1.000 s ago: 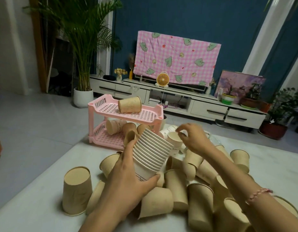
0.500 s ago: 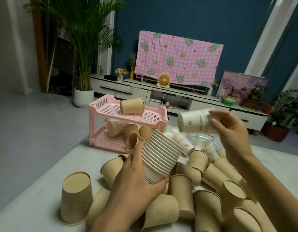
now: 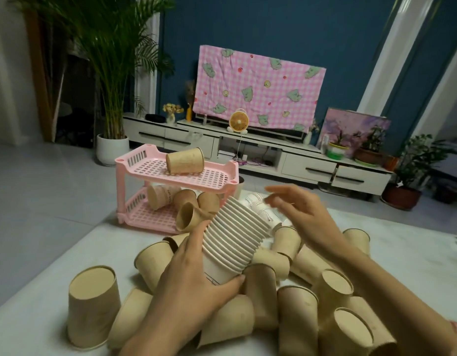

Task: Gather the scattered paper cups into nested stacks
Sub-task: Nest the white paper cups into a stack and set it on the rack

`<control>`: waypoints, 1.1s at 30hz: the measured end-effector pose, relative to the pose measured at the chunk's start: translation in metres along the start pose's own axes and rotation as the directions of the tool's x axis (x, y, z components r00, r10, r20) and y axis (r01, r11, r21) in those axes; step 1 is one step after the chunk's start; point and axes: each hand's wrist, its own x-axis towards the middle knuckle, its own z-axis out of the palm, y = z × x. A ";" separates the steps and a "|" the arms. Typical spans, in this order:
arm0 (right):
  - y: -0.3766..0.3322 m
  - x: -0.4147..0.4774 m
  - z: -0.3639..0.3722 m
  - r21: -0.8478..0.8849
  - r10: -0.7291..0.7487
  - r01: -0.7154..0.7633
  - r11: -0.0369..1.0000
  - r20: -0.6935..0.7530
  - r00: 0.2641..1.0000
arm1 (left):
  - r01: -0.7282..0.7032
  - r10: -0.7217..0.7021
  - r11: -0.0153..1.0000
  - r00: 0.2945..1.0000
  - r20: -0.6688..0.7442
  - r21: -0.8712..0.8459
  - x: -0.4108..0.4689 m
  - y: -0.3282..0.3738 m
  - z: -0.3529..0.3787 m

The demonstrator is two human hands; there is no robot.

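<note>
The white cup you held up in your right hand (image 3: 303,217) half a second ago is gone from it; that hand now hovers empty, fingers loosely spread and blurred, just past the open end of the stack (image 3: 236,240). Judging by the ring count, the cup now sits in the stack, though you cannot see it apart from the rest. Your left hand (image 3: 194,276) wraps the stack's base, thumb under and fingers over, holding it firm. The stack's long axis runs up and away from that grip, tilted toward your right hand, with its mouth facing the white cups (image 3: 258,206) lying just beyond. So your right hand is the nearer one for the next pick: those white cups lie just below its fingertips, while the brown cups (image 3: 296,312) crowd under and on the right of your left hand's grip. More brown cups sit on the pink rack (image 3: 135,163), well beyond both hands
</note>
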 end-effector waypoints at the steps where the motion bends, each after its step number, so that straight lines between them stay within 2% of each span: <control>1: 0.021 0.013 -0.008 -0.205 0.034 -0.043 0.978 -0.044 0.998 | 0.000 0.000 1.000 1.000 0.004 0.000 0.000 0.001 0.000; 2: 0.043 0.024 -0.015 -0.455 0.061 -0.076 0.888 -0.046 0.997 | -0.004 0.004 1.000 1.000 0.012 0.009 0.000 0.002 0.001; 3: 0.064 0.033 -0.021 -0.674 0.098 -0.077 0.734 -0.007 0.995 | -0.016 0.016 1.000 1.000 0.017 0.026 0.000 0.003 0.001; 4: 0.084 0.040 -0.025 -0.819 0.152 -0.048 0.571 0.048 0.987 | -0.031 0.030 0.998 0.999 0.022 0.045 0.000 0.004 0.001; 5: 0.099 0.046 -0.028 -0.890 0.209 -0.009 0.456 0.097 0.973 | -0.042 0.040 0.997 0.999 0.026 0.063 0.000 0.005 0.001; 6: 0.110 0.051 -0.029 -0.915 0.264 0.007 0.403 0.123 0.957 | -0.040 0.038 0.996 0.999 0.029 0.074 0.001 0.006 0.001; 9: 0.132 0.061 -0.024 -0.940 0.350 0.015 0.341 0.141 0.926 | -0.033 0.031 0.997 0.999 0.023 0.069 0.003 0.004 0.002; 12: 0.146 0.064 -0.016 -0.956 0.342 0.061 0.288 0.162 0.926 | -0.044 0.043 0.997 0.999 0.020 0.056 0.003 0.002 0.004; 14: 0.148 0.063 -0.017 -0.959 0.284 0.087 0.270 0.166 0.944 | -0.049 0.047 0.997 0.999 0.026 0.056 0.003 0.002 0.005; 17: 0.135 0.060 -0.032 -0.936 0.164 -0.002 0.351 0.059 0.985 | -0.048 0.047 0.998 0.999 0.016 0.051 0.003 0.001 0.005; 19: 0.115 0.055 -0.046 -0.859 0.024 -0.100 0.501 -0.101 0.995 | -0.052 0.051 0.998 0.999 0.010 0.043 0.003 0.001 0.004; 21: 0.081 0.046 -0.053 -0.601 -0.053 -0.145 0.786 -0.299 0.953 | -0.055 0.054 0.998 0.998 0.013 0.036 0.002 0.002 0.005; 22: 0.056 0.039 -0.054 -0.386 -0.030 -0.118 0.915 -0.357 0.934 | -0.053 0.052 0.998 0.999 0.013 0.035 0.001 0.003 0.005; 23: 0.033 0.029 -0.052 -0.157 0.008 -0.068 0.985 -0.355 0.935 | -0.052 0.051 0.998 0.999 0.013 0.035 0.002 0.002 0.005; 24: 0.010 0.019 -0.049 0.033 0.024 -0.015 0.999 -0.306 0.952 | -0.049 0.049 0.998 0.999 0.011 0.036 0.002 0.002 0.005; 25: -0.009 0.007 -0.045 0.131 0.013 0.018 0.991 -0.229 0.973 | -0.046 0.046 0.998 0.999 0.007 0.035 0.002 0.001 0.005; 28: -0.037 -0.022 -0.019 0.166 -0.036 0.033 0.986 0.013 0.999 | -0.019 0.019 1.000 1.000 0.011 0.001 0.002 0.001 0.004; 33: -0.047 -0.035 0.015 0.215 -0.041 -0.004 0.977 0.204 0.978 | 0.010 -0.011 0.999 1.000 0.009 0.049 0.004 -0.002 0.002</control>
